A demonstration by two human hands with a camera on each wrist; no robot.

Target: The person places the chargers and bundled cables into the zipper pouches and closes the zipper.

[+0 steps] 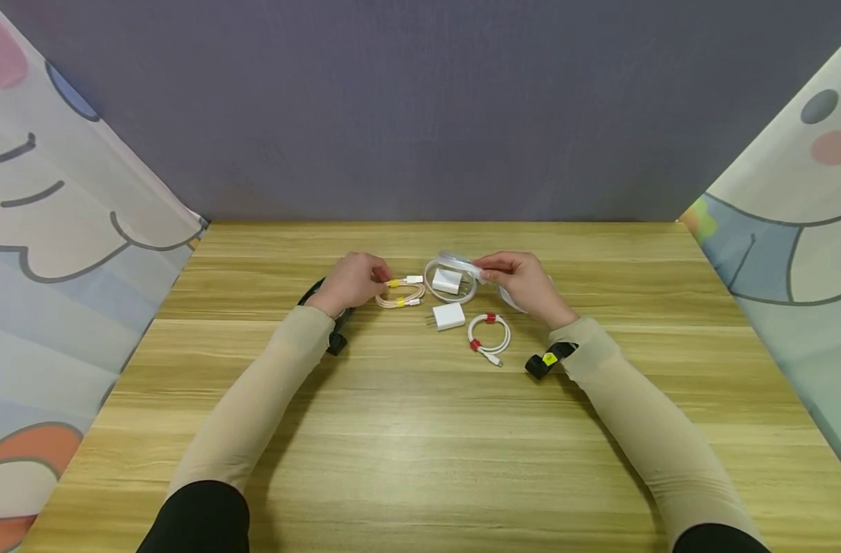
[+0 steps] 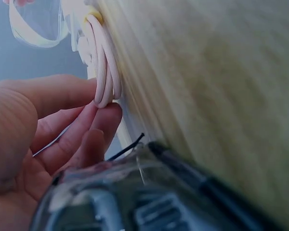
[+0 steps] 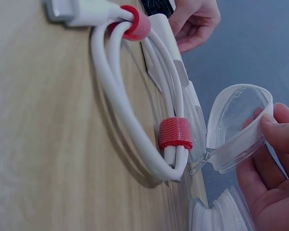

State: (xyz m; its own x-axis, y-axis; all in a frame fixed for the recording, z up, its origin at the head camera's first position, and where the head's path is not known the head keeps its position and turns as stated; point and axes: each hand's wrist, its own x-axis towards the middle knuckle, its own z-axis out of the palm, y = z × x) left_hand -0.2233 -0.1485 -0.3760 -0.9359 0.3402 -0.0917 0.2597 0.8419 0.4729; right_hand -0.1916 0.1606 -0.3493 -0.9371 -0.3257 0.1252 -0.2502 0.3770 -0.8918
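Observation:
My left hand (image 1: 356, 283) pinches one end of a coiled pinkish cable (image 1: 401, 294) with yellow ties. In the left wrist view, thumb and fingertips meet at the bottom of the loops. With thumb and fingers, my right hand (image 1: 524, 280) holds the raised flap of a round clear zip pouch (image 3: 242, 126). The pouch has a white rim, and a white charger plug (image 1: 447, 281) appears within its ring in the head view. Nearer me lie a second white charger plug (image 1: 449, 316) and a coiled white cable (image 1: 507, 336) with red ties.
Another clear, white-edged pouch (image 3: 221, 214) lies below my right hand, partly covered by it in the head view. The wooden table (image 1: 420, 445) ends at a grey-purple panel (image 1: 434, 115) behind. Patterned cloths hang at both sides.

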